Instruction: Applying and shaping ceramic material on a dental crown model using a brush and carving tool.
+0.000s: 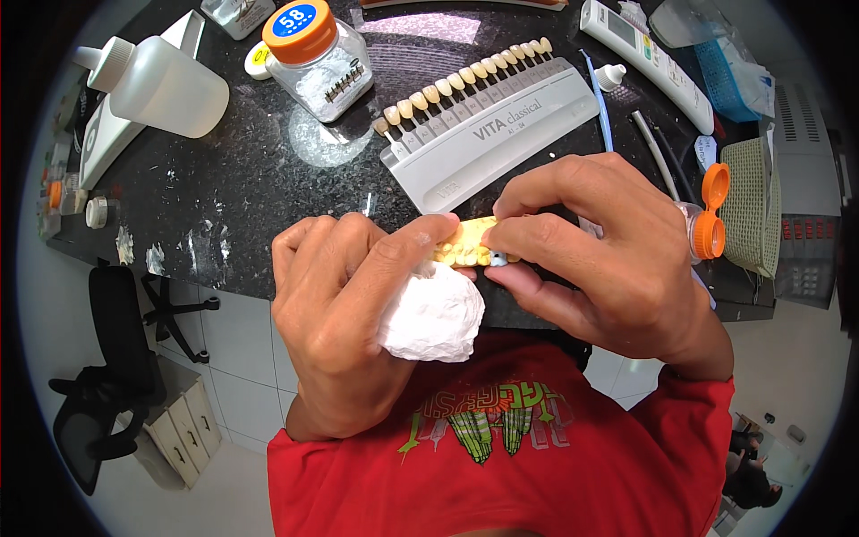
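Note:
Close in front of my chest, both hands meet on a yellow dental model (471, 234) with a row of teeth along its near side. My left hand (333, 300) is closed, its thumb and finger gripping the model's left end. A rough white lump (433, 315) is also tucked under that hand; whether it is plaster or crumpled tissue I cannot tell. My right hand (622, 255) pinches the model's right part from above and below. Beside its fingertips sits a small bluish-grey tooth (497, 259) in the row. Fingers hide both ends of the model.
A tooth shade guide (497, 139) lies just beyond my hands on the dark speckled bench. Behind it to the left stand an orange-lidded jar (329, 76) and a squeeze bottle (174, 89). To the right are a remote control (649, 67), an orange-capped bottle (707, 234) and a woven basket (750, 201).

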{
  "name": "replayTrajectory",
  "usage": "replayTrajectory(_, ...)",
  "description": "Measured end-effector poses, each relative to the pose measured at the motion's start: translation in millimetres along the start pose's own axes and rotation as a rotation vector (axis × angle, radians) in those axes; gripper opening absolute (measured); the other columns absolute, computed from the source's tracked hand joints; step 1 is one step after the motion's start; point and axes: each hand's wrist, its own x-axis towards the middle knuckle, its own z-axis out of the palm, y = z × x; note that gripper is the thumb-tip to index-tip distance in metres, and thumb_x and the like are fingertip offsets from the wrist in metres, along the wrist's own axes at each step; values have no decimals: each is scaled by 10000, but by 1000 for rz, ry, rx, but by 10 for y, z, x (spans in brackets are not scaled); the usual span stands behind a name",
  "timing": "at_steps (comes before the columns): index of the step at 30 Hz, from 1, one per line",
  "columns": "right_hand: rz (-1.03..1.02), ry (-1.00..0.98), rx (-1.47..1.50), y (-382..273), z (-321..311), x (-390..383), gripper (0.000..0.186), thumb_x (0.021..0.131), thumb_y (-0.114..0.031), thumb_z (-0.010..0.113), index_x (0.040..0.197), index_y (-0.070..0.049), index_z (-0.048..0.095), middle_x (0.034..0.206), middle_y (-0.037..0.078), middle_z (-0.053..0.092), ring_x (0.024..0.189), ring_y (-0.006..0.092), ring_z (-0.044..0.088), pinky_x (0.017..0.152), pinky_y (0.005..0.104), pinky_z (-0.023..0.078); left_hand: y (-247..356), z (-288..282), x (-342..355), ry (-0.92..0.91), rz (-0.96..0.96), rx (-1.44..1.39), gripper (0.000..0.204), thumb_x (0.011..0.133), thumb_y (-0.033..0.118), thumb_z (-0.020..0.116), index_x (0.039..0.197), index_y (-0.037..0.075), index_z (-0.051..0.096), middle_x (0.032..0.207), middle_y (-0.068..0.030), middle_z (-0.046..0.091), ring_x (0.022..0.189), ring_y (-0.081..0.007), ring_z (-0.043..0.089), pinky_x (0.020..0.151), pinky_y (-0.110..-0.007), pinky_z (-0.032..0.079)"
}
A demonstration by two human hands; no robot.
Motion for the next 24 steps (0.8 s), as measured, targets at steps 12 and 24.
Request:
replayTrajectory(12, 2, -19, -4, -5, -20, 0, 303, 609, -79, 788, 885, -53, 665, 871, 53, 628, 723, 199, 584, 622, 303, 460, 1, 3, 8, 8, 7, -1, 419, 543, 153, 833, 944, 84, 732, 641, 5, 442, 649, -151, 451, 644, -290, 363)
replayTrajectory(24, 146, -19, 125, -63, -77, 4, 356, 701, 10, 750, 1044, 0, 655, 926, 141, 669, 801, 248, 661, 681, 301, 530, 54, -18, 18, 110, -169, -228, 642, 514, 127, 867, 1126, 55, 686, 736, 13, 418, 659, -83, 400, 571, -223, 317)
